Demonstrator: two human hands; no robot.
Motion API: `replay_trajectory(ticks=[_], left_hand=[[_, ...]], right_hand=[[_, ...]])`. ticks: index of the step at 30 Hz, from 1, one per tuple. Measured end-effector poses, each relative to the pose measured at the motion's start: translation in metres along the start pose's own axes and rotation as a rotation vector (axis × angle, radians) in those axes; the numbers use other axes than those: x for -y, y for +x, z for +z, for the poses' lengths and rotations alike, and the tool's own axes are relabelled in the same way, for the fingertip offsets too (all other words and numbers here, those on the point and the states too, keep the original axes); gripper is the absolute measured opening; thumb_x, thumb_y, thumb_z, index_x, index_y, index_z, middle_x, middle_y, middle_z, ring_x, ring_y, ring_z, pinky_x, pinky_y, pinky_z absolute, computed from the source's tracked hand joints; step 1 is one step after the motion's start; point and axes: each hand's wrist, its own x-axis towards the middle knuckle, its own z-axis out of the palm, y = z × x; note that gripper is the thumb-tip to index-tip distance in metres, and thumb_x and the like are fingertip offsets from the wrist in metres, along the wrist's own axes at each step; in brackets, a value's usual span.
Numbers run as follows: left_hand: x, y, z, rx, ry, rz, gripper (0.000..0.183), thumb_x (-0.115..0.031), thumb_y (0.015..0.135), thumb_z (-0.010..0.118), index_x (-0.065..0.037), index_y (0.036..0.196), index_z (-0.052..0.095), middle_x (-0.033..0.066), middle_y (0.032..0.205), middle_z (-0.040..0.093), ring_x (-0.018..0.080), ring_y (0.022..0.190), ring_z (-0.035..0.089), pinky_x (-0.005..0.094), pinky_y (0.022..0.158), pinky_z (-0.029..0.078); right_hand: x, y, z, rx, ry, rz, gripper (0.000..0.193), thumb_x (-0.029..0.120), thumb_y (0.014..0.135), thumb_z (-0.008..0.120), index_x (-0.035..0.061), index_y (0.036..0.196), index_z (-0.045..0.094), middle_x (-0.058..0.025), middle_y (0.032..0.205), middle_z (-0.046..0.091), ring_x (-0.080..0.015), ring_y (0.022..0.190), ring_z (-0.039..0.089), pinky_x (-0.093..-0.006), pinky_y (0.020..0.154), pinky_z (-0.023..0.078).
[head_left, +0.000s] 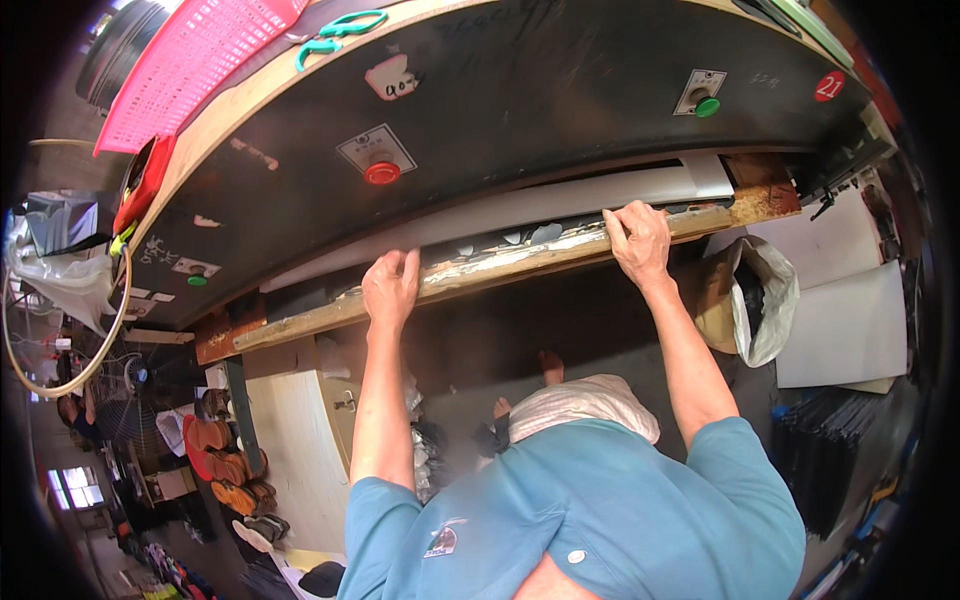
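Observation:
My left hand (390, 287) is over the front of a worn wooden ledge (520, 257), fingers curled down toward the slot behind it. Farther right, my right hand (642, 240) is bent over the same ledge, thumb and fingers drawn in. What the fingertips of either hand pinch, if anything, is too small to make out. Behind the ledge a long, smooth silver-white strip (560, 200) runs across the slot under the machine's dark front panel (520, 90). Small grey scraps (546, 233) lie between strip and ledge.
The panel carries a red push button (382, 172) and a green button (707, 106). On top are a pink basket (190, 65) and teal-handled cutters (335, 38). An open sack (765, 300) stands right, beside pale sheets (842, 325). A wooden board (295, 420) is left.

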Motion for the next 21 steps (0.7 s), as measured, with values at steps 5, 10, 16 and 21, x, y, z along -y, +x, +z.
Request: replay_trajectory(ticks=[5,10,16,21], left_hand=[[0.005,-0.015,0.005,0.035,0.013,-0.021,0.036,-0.031,0.098,0.075,-0.003,0.078,0.065,0.0179,0.077,0.069,0.0409,0.075,0.068,0.0504,0.071,0.053],[0.003,-0.033,0.009,0.038,0.006,-0.005,0.033,-0.028,0.098,0.075,-0.004,0.078,0.063,0.0162,0.078,0.067,0.0398,0.078,0.067,0.0494,0.071,0.053],[-0.010,-0.099,-0.008,0.034,-0.040,0.032,0.028,-0.018,0.095,0.077,-0.004,0.076,0.064,0.0157,0.077,0.066,0.0385,0.075,0.065,0.0494,0.068,0.051],[-0.026,-0.147,-0.035,0.141,-0.102,0.023,0.025,-0.017,0.093,0.079,-0.004,0.077,0.065,0.0140,0.077,0.067,0.0369,0.075,0.066,0.0482,0.067,0.052]], right_hand=[[-0.013,-0.015,0.002,0.041,0.138,0.029,0.016,0.017,0.095,0.077,0.0054,0.083,0.076,-0.0094,0.083,0.068,-0.0329,0.084,0.067,-0.0451,0.081,0.049],[-0.015,-0.035,0.004,0.067,0.197,0.146,0.021,0.017,0.098,0.075,0.0034,0.082,0.074,-0.0116,0.081,0.067,-0.0342,0.079,0.066,-0.0445,0.078,0.049],[0.013,-0.075,-0.024,0.053,0.419,0.708,0.031,0.022,0.104,0.071,-0.0029,0.084,0.073,-0.0033,0.079,0.066,-0.0129,0.075,0.056,-0.0293,0.072,0.045],[0.089,-0.080,-0.012,0.164,0.517,0.290,0.022,0.018,0.099,0.075,-0.0038,0.102,0.073,-0.0102,0.104,0.070,-0.0182,0.093,0.063,-0.0325,0.086,0.051]])
